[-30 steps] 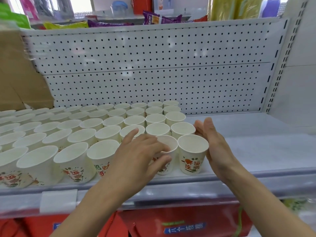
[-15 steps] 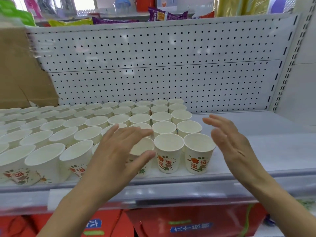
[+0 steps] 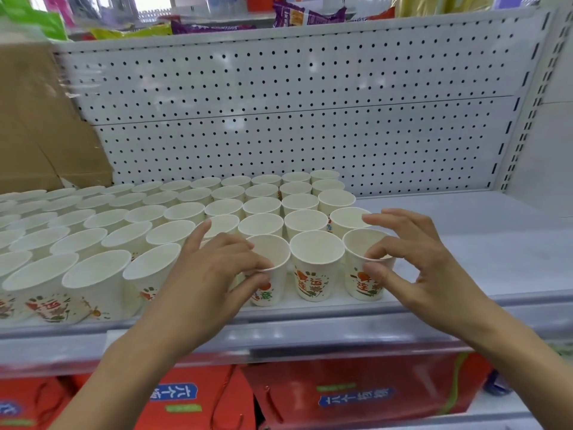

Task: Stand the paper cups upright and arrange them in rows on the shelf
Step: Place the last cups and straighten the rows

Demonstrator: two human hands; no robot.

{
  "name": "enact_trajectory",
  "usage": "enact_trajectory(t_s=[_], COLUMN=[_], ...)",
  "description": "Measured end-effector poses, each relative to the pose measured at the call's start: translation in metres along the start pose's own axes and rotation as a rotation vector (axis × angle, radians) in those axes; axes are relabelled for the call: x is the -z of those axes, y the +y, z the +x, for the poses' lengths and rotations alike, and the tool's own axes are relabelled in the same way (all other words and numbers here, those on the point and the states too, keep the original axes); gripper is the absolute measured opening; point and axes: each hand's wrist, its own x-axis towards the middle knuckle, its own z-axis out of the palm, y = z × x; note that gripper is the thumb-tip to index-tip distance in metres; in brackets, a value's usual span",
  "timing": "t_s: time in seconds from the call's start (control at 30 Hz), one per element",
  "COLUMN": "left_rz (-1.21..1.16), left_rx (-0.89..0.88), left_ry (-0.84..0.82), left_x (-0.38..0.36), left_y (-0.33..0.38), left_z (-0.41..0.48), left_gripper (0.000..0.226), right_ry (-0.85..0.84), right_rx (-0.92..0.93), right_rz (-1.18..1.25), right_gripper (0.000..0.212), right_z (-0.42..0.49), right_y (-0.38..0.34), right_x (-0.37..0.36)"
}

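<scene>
While left grip (image 3: 210,274) pinches the inner cup (image 3: 273,252) left of the centre cup (image 3: 316,268), right grip (image 3: 428,274) pinches the end cup (image 3: 366,290) right of it.

Leftmost paper cups (image 3: 12,262) half out of frame — top-shelf snack packets (image 3: 307,15) a blur, print illegible

Open shelf (image 3: 483,243) right of the packed paper cups (image 3: 316,262); cardboard box (image 3: 46,135) back left
</scene>
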Motion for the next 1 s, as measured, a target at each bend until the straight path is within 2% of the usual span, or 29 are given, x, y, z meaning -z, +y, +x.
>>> enact_trajectory(t_s=[0.2, 0.37, 0.53, 0.83, 1.0], left_rz=[0.003, 0.077, 0.095, -0.056, -0.169], left_rx=[-0.068, -0.131, -0.138, -0.096, 0.017], left_ry=[-0.001, 0.003, 0.046, -0.003, 0.114], left_x=[-0.005, -0.016, -0.020, -0.020, -0.002], left_y=[0.028, 0.035, 0.043, 0.046, 0.031], left_z=[0.014, 0.031, 0.039, 0.035, 0.017], left_gripper=[0.046, 0.028, 0.015, 0.026, 0.042], right_ry=[-0.047, -0.086, -0.143, -0.198, -0.126], right_rx=[0.000, -0.003, -0.016, 0.015, 0.052], right_rz=[0.001, -0.016, -0.044, -0.091, -0.091], right_gripper=[0.008, 0.014, 0.007, 0.012, 0.032], right_z=[0.001, 0.002, 0.005, 0.006, 0.007], right_y=[-0.003, -0.003, -0.005, -0.008, -0.018], right_x=[0.006, 0.012, 0.020, 0.030, 0.026])
